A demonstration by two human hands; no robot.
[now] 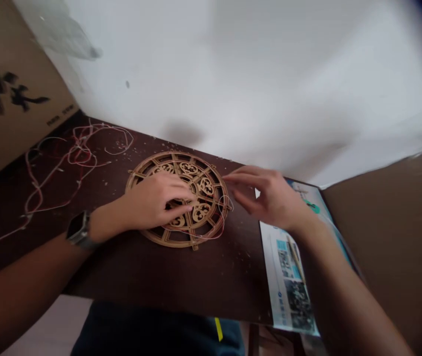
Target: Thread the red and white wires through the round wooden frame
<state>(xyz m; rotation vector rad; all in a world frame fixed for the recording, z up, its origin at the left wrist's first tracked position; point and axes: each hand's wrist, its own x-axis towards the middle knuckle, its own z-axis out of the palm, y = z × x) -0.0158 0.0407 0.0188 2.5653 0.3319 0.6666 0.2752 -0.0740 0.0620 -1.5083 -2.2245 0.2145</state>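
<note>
A round openwork wooden panel point(207, 187), with carved scroll patterns and spokes, lies flat on the dark table. My left hand point(159, 198) reaches over its left half, thumb and fingertips closing on the central part. Thin red and white wire point(221, 228) runs around the panel's rim and loops out at the right side. Beside that rim, my right hand point(264, 195) hovers with its fingers stretched out and the thumb apart; the fingertips come close to the panel's edge. Whether a fine strand of wire touches them is too small to tell.
Tangled red and white wire point(80, 148) with small lights spreads over the table's left side. A cardboard box point(6, 74) stands at the left, a brown surface point(389, 217) at the right. A printed sheet point(275, 282) lies under my right arm. Behind rises a white wall point(211, 89).
</note>
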